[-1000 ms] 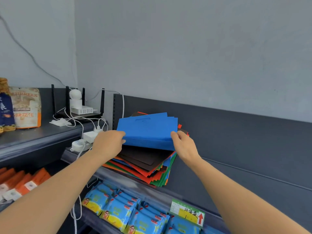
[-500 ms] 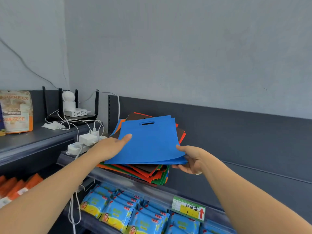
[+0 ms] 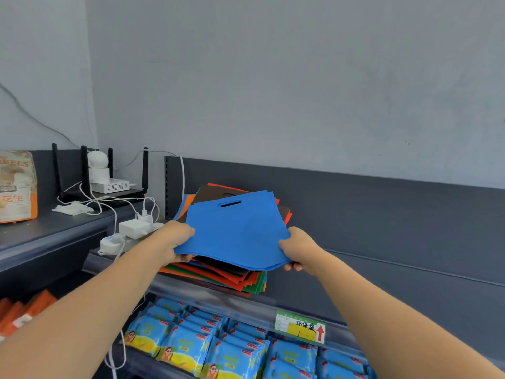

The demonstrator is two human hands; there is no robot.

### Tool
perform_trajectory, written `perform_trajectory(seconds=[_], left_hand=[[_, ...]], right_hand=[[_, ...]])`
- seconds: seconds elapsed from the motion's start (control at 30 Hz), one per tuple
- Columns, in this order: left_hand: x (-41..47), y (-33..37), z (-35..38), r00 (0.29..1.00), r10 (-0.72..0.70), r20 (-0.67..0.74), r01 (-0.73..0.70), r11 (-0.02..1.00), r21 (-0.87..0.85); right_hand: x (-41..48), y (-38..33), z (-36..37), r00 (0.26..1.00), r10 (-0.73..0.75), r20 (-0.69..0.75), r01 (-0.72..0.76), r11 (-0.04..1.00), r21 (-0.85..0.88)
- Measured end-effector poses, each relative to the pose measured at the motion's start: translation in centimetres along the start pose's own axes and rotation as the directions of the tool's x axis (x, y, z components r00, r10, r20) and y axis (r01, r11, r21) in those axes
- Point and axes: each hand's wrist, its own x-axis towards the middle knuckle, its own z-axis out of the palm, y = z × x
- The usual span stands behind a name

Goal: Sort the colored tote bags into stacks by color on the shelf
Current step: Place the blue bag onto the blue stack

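Observation:
A few flat blue tote bags with a cut-out handle are held level just above a mixed pile of tote bags in red, orange, green, brown and blue. My left hand grips the blue bags' left edge. My right hand grips their right front corner. The pile lies on the dark grey shelf, at its left end against the back panel. Most of the pile is hidden under the blue bags.
To the left, a lower ledge carries a white power strip with adapters, a router with black antennas, cables and a snack box. Below the shelf lie blue snack packets and a price label. The shelf extends to the right.
The blue bags went from tilted up on edge to lying flat above the pile. Both hands shifted to grip their left edge and right corner, closing on them.

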Motion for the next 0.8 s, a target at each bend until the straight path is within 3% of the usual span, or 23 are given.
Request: perform_trajectory(seconds=[0.13, 0.27, 0.5, 0.8], left_hand=[[-0.4, 0.4, 1.1, 0.991, 0.130, -0.022, -0.127, 0.985, 0.119], [-0.9, 0.4, 3.8, 0.946, 0.322, -0.031, -0.299, 0.907, 0.297], [-4.1, 1.5, 10.3, 0.839, 0.544, 0.016, -0.517, 0.788, 0.333], [-10.9, 3.9, 22.4, 0.689, 0.709, 0.150, -0.711, 0.623, 0.326]], right_hand=[[-1.1, 0.9, -0.6, 0.973, -0.180, -0.147, 0.173, 0.983, -0.060], [-2.2, 2.8, -1.9, 0.909, -0.248, -0.336, 0.220, 0.968, -0.119], [-6.1, 6.9, -8.1, 0.818, -0.201, -0.539, 0.147, 0.979, -0.142], [-13.6, 14.3, -18.3, 0.765, -0.065, -0.641, 0.001, 0.995, -0.100]])
